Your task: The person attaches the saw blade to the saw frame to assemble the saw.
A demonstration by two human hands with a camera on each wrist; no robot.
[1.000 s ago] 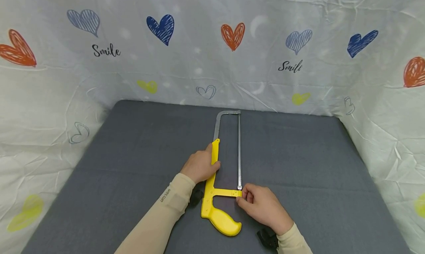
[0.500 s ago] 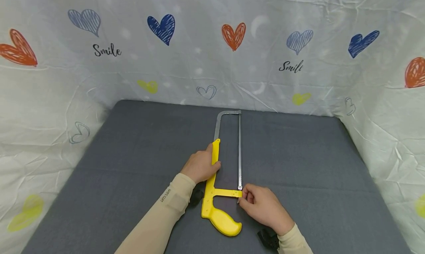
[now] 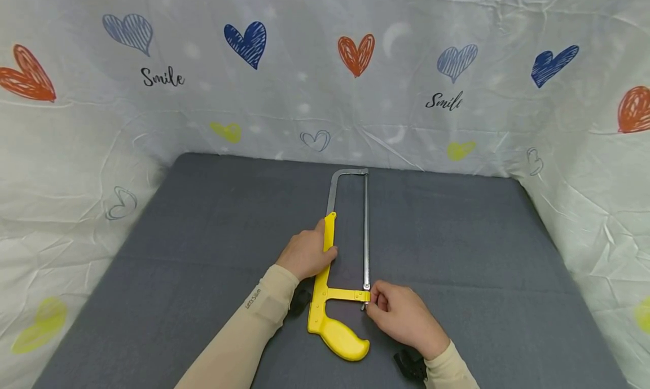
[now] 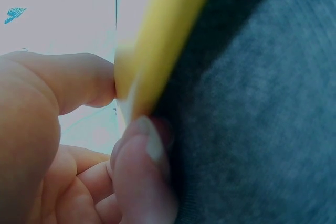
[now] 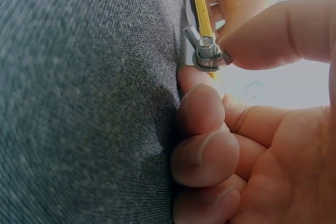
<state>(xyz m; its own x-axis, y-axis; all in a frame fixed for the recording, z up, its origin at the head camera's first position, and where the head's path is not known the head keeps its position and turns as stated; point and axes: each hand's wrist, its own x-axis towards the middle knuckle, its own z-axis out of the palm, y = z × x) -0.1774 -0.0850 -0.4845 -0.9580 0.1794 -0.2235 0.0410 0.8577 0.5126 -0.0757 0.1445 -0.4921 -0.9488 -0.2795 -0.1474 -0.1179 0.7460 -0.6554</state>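
A hacksaw (image 3: 320,298) with a yellow handle and a silver front frame lies on the dark grey cloth, its front end pointing away from me. The thin metal blade (image 3: 366,231) runs along its right side. My left hand (image 3: 303,254) grips the yellow upper bar between thumb and fingers. At the near end of the blade, my right hand (image 3: 403,315) has curled fingers around a small metal wing nut (image 5: 208,60). Its threaded bolt end pokes through the nut in the right wrist view. There the thumb (image 5: 273,38) presses one wing, with a fingertip just below.
Dark grey cloth (image 3: 457,236) covers the table. A white curtain (image 3: 304,95) printed with hearts and "Smile" hangs behind it and along both sides. Black wrist devices (image 3: 410,366) show beside the wrists.
My right thumb has shifted slightly to the right off the frame's corner, uncovering the wing nut's end. The left hand and the hacksaw have kept their place.
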